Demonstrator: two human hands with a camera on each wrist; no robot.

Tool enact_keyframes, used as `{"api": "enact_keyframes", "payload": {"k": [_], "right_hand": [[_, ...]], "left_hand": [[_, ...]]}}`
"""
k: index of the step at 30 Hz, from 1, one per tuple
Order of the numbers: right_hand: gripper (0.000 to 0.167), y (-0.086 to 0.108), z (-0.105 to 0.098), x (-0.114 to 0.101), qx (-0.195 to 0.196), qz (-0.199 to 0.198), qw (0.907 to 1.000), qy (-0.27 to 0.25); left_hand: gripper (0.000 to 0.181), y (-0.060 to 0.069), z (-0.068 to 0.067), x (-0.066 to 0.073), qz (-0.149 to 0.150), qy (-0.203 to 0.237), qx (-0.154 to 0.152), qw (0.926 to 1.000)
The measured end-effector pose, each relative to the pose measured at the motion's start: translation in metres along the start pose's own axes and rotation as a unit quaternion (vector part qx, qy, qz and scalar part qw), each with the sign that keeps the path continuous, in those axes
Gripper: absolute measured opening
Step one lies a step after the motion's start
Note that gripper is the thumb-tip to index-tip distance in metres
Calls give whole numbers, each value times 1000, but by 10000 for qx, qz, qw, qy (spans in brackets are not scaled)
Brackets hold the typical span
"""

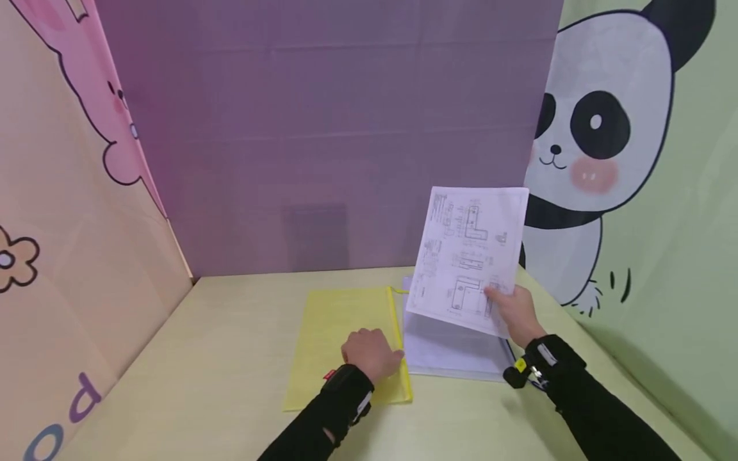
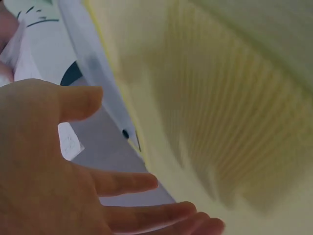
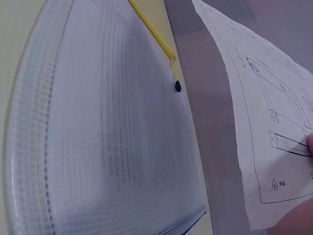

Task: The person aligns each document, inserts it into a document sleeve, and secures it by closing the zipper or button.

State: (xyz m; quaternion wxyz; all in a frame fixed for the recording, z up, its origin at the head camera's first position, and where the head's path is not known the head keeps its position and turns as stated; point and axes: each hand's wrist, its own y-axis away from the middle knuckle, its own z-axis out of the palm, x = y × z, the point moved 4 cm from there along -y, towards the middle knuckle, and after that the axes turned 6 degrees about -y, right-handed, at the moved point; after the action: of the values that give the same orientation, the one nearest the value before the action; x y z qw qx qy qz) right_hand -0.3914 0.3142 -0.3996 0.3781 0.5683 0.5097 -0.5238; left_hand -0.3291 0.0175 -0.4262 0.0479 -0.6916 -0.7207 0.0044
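My right hand pinches a white sheet printed with technical drawings at its lower right edge, holding it raised and tilted. Below the sheet lies a translucent whitish folder. To its left is a yellow zip folder, with my left hand over its right part. In the left wrist view the left hand has its fingers extended beside the yellow folder; contact cannot be told. The right wrist view shows the sheet beside the whitish folder, with only part of the right hand visible.
The pale wooden table meets a purple partition at the back. A pink wall stands at the left, and a green wall with a painted panda at the right.
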Motion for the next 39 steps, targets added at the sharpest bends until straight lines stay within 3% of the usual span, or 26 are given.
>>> {"api": "enact_keyframes", "payload": {"k": [4,8,14,19,31,36,39], "right_hand": [[52,1,-5,5,-77,98,9999,48],[52,1,-5,8,-147,196,9997,-6],[52,1,-6,14,-216,206,9995,87],[51,2,-7,18,-286,184,9993,124],[52,3,-4,23,-408,208,9988,199],[51,4,-1,23,-479,180,9984,230],[50,5,0,23,-460,151,9983,316]], "left_hand": [[70,3,9,11,-110,-567,-227,9981],[74,5,12,14,-56,-831,-456,9955],[58,4,10,11,91,-649,-664,9956],[45,6,8,13,17,-479,-716,9963],[56,6,8,12,-270,-359,-652,9969],[44,6,9,10,-364,-283,-546,9974],[46,8,9,10,-344,-257,-491,9979]]}}
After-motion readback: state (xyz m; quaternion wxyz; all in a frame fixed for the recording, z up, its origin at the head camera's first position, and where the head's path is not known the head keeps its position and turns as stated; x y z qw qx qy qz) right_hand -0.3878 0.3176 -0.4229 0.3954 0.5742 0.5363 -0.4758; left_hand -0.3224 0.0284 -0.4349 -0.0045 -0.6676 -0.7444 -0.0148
